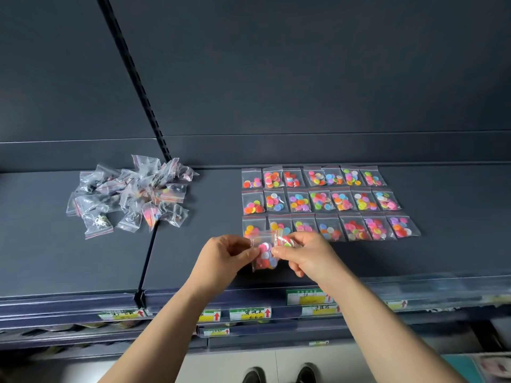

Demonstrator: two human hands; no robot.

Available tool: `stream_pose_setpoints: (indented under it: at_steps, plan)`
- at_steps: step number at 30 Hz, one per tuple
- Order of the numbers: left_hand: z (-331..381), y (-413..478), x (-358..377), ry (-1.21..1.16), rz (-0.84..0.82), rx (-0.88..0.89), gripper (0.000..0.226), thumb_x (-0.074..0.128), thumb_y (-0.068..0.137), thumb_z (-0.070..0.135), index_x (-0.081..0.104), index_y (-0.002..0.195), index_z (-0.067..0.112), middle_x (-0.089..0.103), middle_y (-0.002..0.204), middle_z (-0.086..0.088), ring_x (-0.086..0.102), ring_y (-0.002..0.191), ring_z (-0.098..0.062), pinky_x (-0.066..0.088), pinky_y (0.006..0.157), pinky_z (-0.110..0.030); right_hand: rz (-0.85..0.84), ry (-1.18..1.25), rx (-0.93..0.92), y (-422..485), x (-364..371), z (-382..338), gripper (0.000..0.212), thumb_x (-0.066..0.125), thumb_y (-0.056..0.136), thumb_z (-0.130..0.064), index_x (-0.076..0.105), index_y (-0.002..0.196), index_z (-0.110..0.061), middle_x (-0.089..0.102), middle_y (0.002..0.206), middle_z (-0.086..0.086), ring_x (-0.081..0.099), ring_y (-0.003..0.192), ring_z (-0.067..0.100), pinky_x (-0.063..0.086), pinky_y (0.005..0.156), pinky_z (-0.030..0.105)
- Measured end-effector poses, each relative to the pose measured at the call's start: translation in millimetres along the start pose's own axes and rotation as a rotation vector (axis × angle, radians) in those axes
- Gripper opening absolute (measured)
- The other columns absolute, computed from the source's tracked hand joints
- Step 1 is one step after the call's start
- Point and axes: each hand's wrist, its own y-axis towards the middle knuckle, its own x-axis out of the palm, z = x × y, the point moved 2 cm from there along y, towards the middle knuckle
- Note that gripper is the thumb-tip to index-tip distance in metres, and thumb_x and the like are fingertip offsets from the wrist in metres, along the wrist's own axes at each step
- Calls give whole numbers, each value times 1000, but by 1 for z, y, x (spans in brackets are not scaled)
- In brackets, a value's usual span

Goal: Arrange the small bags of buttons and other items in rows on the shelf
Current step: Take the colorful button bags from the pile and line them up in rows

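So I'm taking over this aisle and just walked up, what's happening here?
A person is laying small bags of buttons in rows on the dark shelf. Their left grip and right grip pinch one bag of coloured buttons in front of three laid-out rows on the right. A loose pile of bags waits on the left.

The dark shelf is lit softly and evenly, apparently from overhead, and hardly any shadows are cast. Small glints of glare are seen on the clear bags in the heap. Straight lines are bent by wide-angle distortion toward the edges, and the price labels below are blurred.
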Motion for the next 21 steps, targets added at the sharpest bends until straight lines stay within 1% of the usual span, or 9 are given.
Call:
stream_pose_setpoints:
  at_steps: [2, 4, 6, 10, 13, 16, 18, 21]
  plan:
    - [-7, 1, -3, 107, 43, -31, 15, 77, 77, 33, 71, 80, 19, 72, 69, 3, 59, 56, -8, 45, 52, -20, 11, -7, 19, 1, 7, 2, 36, 77, 79, -21, 62, 111, -16, 53, 50, -2, 44, 42, 9, 43, 49, 24]
    - [-11, 2, -5, 181, 46, -51, 19, 79, 74, 35, 70, 81, 21, 71, 67, 3, 55, 51, -7, 42, 48, -20, 32, -26, 40, 2, 12, 4, 44, 78, 78, -18, 60, 118, -16, 57, 53, -1, 46, 39, 7, 44, 46, 22]
    - [-13, 2, -6, 231, 52, -64, 22, 80, 72, 38, 67, 79, 22, 70, 65, 2, 54, 49, -8, 41, 48, -21, 46, -53, 60, 2, 14, 4, 49, 79, 77, -17, 60, 122, -14, 59, 57, 0, 46, 37, 5, 44, 45, 20]
    - [-12, 3, -8, 325, 61, -76, 25, 81, 69, 41, 66, 80, 24, 69, 66, 7, 60, 57, -9, 46, 54, -22, 52, -86, 83, 4, 16, 4, 59, 80, 77, -19, 57, 130, -12, 60, 58, 1, 46, 36, 3, 43, 44, 19]
    - [-10, 5, -9, 376, 51, -87, 28, 82, 68, 43, 66, 80, 24, 69, 68, 8, 62, 62, -8, 45, 54, -21, 59, -81, 99, 5, 13, 5, 59, 80, 76, -21, 57, 129, -11, 61, 56, 2, 49, 39, 6, 44, 45, 19]
    - [-9, 6, -9, 409, 46, -89, 29, 83, 67, 43, 66, 80, 23, 68, 66, 9, 60, 60, -6, 38, 50, -19, 69, -56, 106, 5, 12, 4, 57, 79, 77, -20, 56, 128, -10, 62, 56, 3, 49, 41, 8, 44, 45, 20]
    - [-9, 6, -9, 427, 47, -87, 30, 82, 67, 43, 66, 81, 23, 66, 64, 10, 57, 58, -4, 36, 49, -18, 73, -42, 105, 4, 12, 4, 55, 78, 78, -19, 56, 128, -10, 65, 61, 5, 50, 44, 9, 46, 46, 22]
    - [-9, 6, -9, 434, 54, -82, 31, 83, 66, 43, 65, 82, 22, 65, 64, 9, 57, 59, -4, 36, 50, -19, 71, -32, 99, 4, 11, 5, 53, 77, 78, -18, 56, 126, -11, 69, 69, 13, 50, 47, 11, 47, 49, 24]
